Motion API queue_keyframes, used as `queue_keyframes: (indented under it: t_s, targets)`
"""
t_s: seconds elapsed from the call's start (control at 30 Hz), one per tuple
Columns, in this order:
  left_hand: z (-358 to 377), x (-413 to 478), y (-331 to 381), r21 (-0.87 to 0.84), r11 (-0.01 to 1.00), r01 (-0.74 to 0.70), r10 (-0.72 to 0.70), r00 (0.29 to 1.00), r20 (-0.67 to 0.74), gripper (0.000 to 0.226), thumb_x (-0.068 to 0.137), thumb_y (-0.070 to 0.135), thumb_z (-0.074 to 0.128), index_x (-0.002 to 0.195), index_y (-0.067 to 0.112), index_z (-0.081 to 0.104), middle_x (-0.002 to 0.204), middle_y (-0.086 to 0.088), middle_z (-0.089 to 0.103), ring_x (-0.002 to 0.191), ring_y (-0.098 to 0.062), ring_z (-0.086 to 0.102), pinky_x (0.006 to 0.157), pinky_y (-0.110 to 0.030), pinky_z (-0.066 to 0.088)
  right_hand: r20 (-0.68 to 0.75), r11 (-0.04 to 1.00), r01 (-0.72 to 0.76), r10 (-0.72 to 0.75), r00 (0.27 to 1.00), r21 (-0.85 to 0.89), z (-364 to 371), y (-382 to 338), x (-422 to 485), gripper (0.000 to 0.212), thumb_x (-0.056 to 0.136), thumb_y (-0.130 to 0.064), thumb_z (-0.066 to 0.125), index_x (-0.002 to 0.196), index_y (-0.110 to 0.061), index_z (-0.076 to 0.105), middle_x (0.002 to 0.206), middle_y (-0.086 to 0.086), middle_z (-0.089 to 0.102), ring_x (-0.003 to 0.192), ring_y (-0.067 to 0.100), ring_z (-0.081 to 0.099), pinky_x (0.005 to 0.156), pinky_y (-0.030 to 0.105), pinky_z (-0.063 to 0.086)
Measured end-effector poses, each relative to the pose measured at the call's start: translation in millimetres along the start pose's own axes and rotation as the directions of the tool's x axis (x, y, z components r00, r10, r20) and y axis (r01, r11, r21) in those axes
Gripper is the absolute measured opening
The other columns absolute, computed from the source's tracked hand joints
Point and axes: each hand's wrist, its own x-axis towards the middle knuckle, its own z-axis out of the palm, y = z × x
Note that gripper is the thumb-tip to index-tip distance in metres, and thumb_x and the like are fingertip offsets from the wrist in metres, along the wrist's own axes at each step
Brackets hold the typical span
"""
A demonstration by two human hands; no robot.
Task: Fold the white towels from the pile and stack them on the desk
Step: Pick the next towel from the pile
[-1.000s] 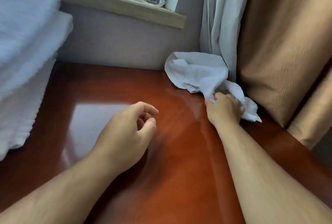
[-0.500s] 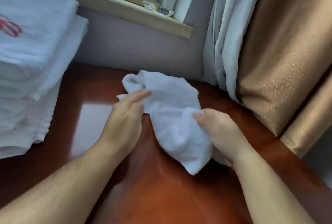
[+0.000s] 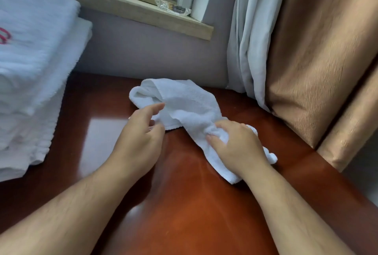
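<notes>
The right grip [image 3: 239,146] is curled round a bunched part of a small white towel [image 3: 190,109], with the thumb and fingers sunk into the cloth; the towel's near end sticks out below and to the right of this grip, lying on the glossy reddish-brown bench [image 3: 184,203]. From the right grip the towel runs up and to the left in a crumpled, unfolded strip, its far end rolled over on itself toward the wall. The left grip [image 3: 141,138] is just left of the right one, with its forefinger stretched out to the towel's rolled end and its thumb at the towel's hemmed near edge; whether it pinches the cloth or only touches it cannot be told. Well to the left of the left grip stands a stack of folded white towels [image 3: 34,66], the upper one bearing a red mark at the picture's edge. Beyond the grips is a window sill [image 3: 126,9] with a clear wrapper [image 3: 173,7] on it; to the right of the right grip hang a white curtain [image 3: 249,29] and a tan curtain [image 3: 319,50].
</notes>
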Motion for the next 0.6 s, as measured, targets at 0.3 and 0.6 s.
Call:
queue_keyframes:
  t_s: [0.3,0.6]
  targets:
    - [-1.3,-8.6,7.6,0.422,0.870,-0.254,0.278,0.961,0.006,0.030,0.085,0.036,0.075,0.113,0.045,0.070,0.142,0.014,0.049,0.135,-0.017,0.033,0.110,-0.042,0.024,0.218,0.404,-0.136,-0.164,0.962,0.905,-25.9,15.8,-11.1,0.050,0.092,-0.045,0.066,0.084,0.004,0.059,0.075,0.012,0.053,0.068,0.028,0.047,0.063,0.039,0.038]
    - [-4.5,-8.3,15.5,0.383,0.866,-0.322,0.373,0.926,-0.064,0.010,0.096,0.027,0.063,0.093,0.018,0.067,0.122,0.016,0.055,0.115,-0.015,0.052,0.096,-0.036,0.038,-0.073,0.939,0.149,-0.133,0.989,0.311,-37.6,-5.0,-20.3,0.049,0.078,-0.082,0.053,0.081,-0.036,0.069,0.079,-0.020,0.070,0.076,-0.002,0.065,0.061,0.015,0.049]
